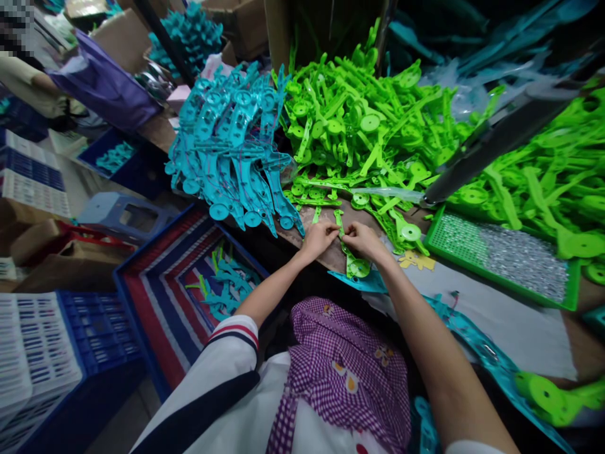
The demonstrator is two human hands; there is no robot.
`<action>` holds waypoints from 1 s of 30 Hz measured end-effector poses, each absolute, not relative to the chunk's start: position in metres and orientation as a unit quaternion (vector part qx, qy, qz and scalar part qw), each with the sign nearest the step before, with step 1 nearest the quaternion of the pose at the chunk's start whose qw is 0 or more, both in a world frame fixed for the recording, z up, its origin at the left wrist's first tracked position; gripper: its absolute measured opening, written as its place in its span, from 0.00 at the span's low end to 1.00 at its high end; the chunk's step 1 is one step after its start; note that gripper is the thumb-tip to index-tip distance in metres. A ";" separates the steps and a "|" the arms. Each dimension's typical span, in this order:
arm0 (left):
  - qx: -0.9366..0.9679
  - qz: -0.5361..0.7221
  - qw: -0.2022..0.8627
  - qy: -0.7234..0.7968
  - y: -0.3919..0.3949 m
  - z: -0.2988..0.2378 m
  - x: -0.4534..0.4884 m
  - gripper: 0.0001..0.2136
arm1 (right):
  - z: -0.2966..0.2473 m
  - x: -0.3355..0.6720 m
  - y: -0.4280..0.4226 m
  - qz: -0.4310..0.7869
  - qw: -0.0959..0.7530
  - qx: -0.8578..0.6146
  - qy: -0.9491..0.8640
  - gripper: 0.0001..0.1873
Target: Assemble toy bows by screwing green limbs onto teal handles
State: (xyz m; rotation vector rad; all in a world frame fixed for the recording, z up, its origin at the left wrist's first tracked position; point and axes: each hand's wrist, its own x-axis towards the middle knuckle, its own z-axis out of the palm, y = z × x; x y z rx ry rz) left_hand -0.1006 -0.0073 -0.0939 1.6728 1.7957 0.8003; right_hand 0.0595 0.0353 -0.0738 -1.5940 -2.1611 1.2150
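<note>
A long green plastic part (357, 266) with a round disc end lies at the table's front edge. My left hand (322, 239) is closed in a pinch on its narrow stretch, from the left side. From the right, my right hand (363, 242) also has its fingers pressed together on it; any small piece between the fingertips is hidden. Under the disc end is a turquoise plastic part (363, 281) at the edge. More green parts (392, 214) lie just beyond my hands.
Behind my hands rise a turquoise stack (241, 145) and a large green heap (368, 120). A green tray (574, 277) of small metal pieces stands right, below a slanting dark pole (491, 142). At lower left is a blue-rimmed striped bin (161, 290); a person's arm (45, 82) shows far left.
</note>
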 end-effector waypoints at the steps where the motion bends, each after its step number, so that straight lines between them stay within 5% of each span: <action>1: 0.623 0.295 0.281 0.668 -0.007 -0.092 -0.101 0.09 | -0.075 0.059 0.035 0.411 0.099 -0.538 -0.729 0.05; 30: 0.617 0.280 0.271 0.684 0.001 -0.088 -0.101 0.04 | -0.081 0.058 0.037 0.395 0.088 -0.540 -0.738 0.08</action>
